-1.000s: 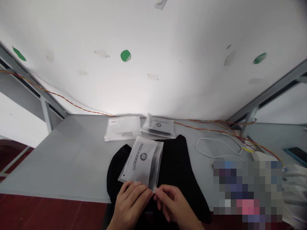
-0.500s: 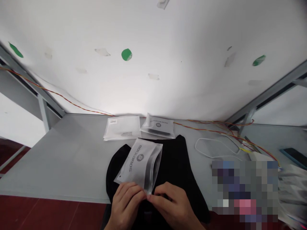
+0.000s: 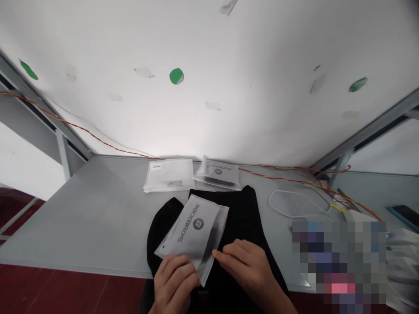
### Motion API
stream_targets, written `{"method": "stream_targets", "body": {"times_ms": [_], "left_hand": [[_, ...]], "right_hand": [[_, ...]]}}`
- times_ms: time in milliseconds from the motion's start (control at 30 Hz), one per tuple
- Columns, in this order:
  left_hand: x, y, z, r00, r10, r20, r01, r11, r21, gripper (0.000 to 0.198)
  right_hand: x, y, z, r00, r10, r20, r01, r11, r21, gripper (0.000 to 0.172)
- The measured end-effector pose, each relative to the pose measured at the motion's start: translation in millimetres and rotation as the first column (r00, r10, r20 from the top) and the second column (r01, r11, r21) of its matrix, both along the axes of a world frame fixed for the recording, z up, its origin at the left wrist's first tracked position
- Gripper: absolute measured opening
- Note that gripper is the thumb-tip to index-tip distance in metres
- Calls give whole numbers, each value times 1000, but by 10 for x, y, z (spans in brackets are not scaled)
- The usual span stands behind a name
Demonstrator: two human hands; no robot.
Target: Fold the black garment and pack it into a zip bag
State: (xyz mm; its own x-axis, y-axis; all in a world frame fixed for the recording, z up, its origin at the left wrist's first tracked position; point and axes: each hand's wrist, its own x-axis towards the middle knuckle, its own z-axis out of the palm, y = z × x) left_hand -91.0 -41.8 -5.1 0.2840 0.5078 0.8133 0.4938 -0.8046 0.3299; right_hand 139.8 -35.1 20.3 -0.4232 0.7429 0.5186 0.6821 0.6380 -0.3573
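Note:
A frosted plastic zip bag (image 3: pixel 196 226) printed ROCKBROS lies tilted over black fabric (image 3: pixel 244 213), with something dark showing inside it. My left hand (image 3: pixel 176 279) grips the bag's near edge, fingers curled on top and the thumb hidden. At the bag's right edge, my right hand (image 3: pixel 245 266) is closed, its fingertips pinching or pressing the zip strip. Behind the fabric rest a second ROCKBROS bag (image 3: pixel 219 174) with dark contents and a flat stack of white bags (image 3: pixel 170 175) with small labels.
A grey table (image 3: pixel 88 218) stands against a white wall (image 3: pixel 242 113). Red and yellow twisted wires (image 3: pixel 271 175) run along the back. At the right lie a white cord loop (image 3: pixel 294 216), a phone (image 3: pixel 406 216), a blurred-out patch and more plastic bags (image 3: pixel 401 261).
The bag's open mouth now lies flatter and looks pressed together. My right hand has moved up along its right edge, while my left hand stays at the near edge.

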Motion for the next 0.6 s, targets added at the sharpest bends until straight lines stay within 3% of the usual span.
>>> {"method": "stream_targets", "body": {"times_ms": [167,367,500,600], "left_hand": [[-33,-17,42,996,67,64,-70,997,44,20],[-86,68,173,980,119,157,-105,990,-96,24],[-209,147,147,995,38,97,-6,947,-320,25],[-347,161,122,997,72,-16,-71,881,-468,27]], "right_hand": [[305,80,-10,994,-109,-8,109,994,19,22],[724,-35,-52,958,-280,-58,284,954,94,19],[842,-236,-66,961,-274,-16,275,961,16,17],[869,-347,-73,977,-211,24,212,970,-116,11]]}}
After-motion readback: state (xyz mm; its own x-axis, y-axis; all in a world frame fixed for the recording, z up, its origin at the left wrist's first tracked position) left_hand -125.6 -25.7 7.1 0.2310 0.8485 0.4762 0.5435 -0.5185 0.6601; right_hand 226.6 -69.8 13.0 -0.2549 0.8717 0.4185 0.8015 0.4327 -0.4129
